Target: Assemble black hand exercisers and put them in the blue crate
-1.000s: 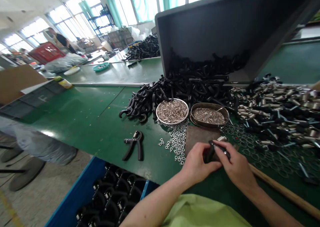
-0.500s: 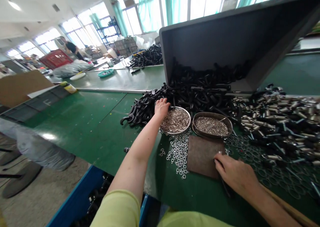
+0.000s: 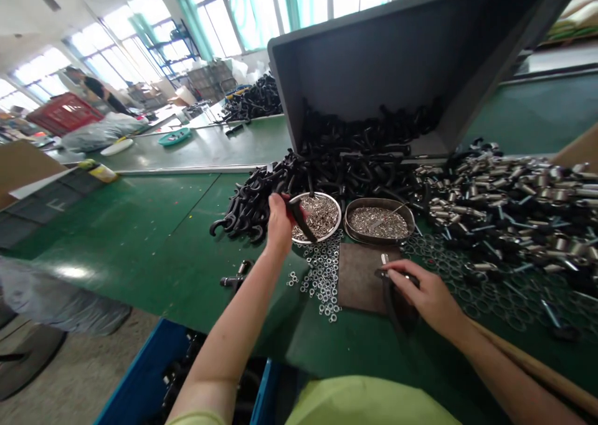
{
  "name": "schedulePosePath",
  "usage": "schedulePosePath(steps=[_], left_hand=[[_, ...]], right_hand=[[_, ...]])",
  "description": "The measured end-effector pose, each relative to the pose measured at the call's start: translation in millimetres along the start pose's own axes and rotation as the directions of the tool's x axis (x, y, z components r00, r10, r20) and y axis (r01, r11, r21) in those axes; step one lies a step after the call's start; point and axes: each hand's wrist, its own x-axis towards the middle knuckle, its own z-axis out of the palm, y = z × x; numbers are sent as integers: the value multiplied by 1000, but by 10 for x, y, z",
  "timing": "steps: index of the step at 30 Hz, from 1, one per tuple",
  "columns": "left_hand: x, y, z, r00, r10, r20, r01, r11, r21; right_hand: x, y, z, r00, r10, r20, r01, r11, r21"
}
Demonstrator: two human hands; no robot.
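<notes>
My left hand (image 3: 279, 224) is closed on a black curved plastic piece (image 3: 303, 220), held over the left edge of a round dish of small metal pins (image 3: 329, 216). Behind it lies a heap of similar black hooked pieces (image 3: 247, 207). My right hand (image 3: 427, 293) pinches a black curved piece (image 3: 389, 297) with a silver metal end (image 3: 384, 260) above a brown square pad (image 3: 357, 278); its fingers partly cover the piece. Loose metal nuts (image 3: 329, 275) lie left of the pad. An oval tin of small metal parts (image 3: 378, 222) stands behind it.
A big grey bin (image 3: 374, 70) lies tipped behind the heap. Metal fittings with black parts (image 3: 504, 213) and rings (image 3: 495, 294) spread at right. A black part with metal ends (image 3: 236, 278) lies left of my forearm. A blue crate (image 3: 140, 369) stands below. A person (image 3: 98, 88) is far left.
My left hand has drawn back from the black heap and now carries a black curved piece. My right hand has risen slightly and shifted left over the pad with its piece. The view has shifted.
</notes>
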Motion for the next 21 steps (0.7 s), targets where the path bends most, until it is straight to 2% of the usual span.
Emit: schedulePosePath(steps=[1, 3, 5, 7, 10, 14, 16, 19, 21], left_hand=[[-272, -22, 74, 981, -145, 126, 161, 978, -133], [-786, -73, 212, 873, -337, 353, 431, 872, -231], [-1178, -102, 313, 791, -404, 460, 551, 797, -247], [-1411, -92, 374, 746, -425, 512, 599, 764, -239], [-1538, -24, 419, 732, -456, 506, 615, 762, -203], [-1591, 52, 463, 778, -500, 380, 559, 827, -56], [-1618, 48, 485, 787, -510, 348, 539, 842, 16], [-1639, -2, 503, 756, -541, 368, 567, 823, 46], [-1635, -41, 502, 726, -564, 393, 612, 790, 2]], right_hand=[[-12, -76, 12, 999, 24, -24, -22, 995, 95], [-45, -227, 50, 995, 48, -89, -27, 975, 218], [-86, -350, 91, 985, 9, -174, 34, 970, 241], [-130, -426, 122, 967, -73, -243, 122, 974, 190], [-197, -456, 153, 942, -183, -282, 214, 974, 81], [-262, -417, 189, 933, -270, -238, 280, 960, 8], [-275, -392, 190, 941, -277, -192, 284, 959, 12], [-280, -353, 131, 953, -285, -98, 287, 958, 0], [-292, -318, 68, 938, -343, -42, 342, 939, -34]])
